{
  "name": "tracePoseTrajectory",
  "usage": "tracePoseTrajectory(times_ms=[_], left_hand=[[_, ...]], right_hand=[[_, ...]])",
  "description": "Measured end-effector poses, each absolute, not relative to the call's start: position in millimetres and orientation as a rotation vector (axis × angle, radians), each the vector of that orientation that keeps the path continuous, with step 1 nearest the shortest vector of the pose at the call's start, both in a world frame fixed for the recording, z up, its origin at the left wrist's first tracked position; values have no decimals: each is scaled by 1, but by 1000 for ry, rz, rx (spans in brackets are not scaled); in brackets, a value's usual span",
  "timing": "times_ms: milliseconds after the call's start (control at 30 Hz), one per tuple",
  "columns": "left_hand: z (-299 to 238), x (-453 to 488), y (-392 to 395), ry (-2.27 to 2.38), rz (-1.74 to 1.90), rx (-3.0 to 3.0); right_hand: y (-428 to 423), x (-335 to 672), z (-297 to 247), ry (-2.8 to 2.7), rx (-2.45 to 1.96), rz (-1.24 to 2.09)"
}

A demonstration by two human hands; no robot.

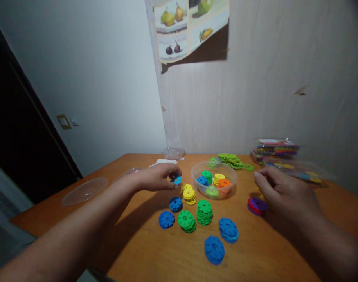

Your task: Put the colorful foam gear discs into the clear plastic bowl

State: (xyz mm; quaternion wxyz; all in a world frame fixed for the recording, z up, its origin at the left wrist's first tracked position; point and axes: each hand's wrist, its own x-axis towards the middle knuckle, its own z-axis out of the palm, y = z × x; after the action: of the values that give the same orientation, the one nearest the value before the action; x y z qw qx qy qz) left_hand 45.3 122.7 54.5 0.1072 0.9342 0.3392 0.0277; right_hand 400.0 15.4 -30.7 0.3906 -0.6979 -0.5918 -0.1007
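My left hand [158,176] reaches over the left of the table, fingers curled around a light-blue notched plastic disc [177,180]. Just beside it stand yellow disc stacks [189,195]. My right hand [290,194] is closed, thumb against the forefinger; whatever it may hold is hidden. Close to its fingertips lies a purple and red disc stack [257,206], with some yellow discs [261,196] partly covered by the hand. Between my hands are green stacks [204,212] and several blue ones [214,249]. A clear round tub [193,182] holds green, blue, yellow and orange discs.
A clear lid [85,191] lies at the table's left edge. Joined green pieces [233,161] rest behind the tub. At the back right are stacked boxes [277,149] and a clear plastic container [302,168]. A wall with a fruit picture [173,31] rises behind the table.
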Motion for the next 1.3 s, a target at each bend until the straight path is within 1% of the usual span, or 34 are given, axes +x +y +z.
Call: tracePoseTrajectory(times_ms=[200, 433, 667, 867, 1033, 1300], left_hand=[[60, 101, 145, 889, 192, 2842], [48, 148, 161, 928, -46, 2958], [38, 155, 173, 1010, -173, 3035], [32, 163, 175, 922, -130, 3062], [29, 169, 176, 851, -193, 3055], [32, 169, 177, 974, -263, 3082]], right_hand=[[15, 400, -32, -1495, -1773, -264], [15, 400, -32, -1477, -1738, -297], [12, 395, -29, -1446, -1717, -292], [13, 396, -30, -1438, -1730, -240], [11, 394, -28, -1445, -1720, -242], [14, 397, -32, -1420, -1733, -254]])
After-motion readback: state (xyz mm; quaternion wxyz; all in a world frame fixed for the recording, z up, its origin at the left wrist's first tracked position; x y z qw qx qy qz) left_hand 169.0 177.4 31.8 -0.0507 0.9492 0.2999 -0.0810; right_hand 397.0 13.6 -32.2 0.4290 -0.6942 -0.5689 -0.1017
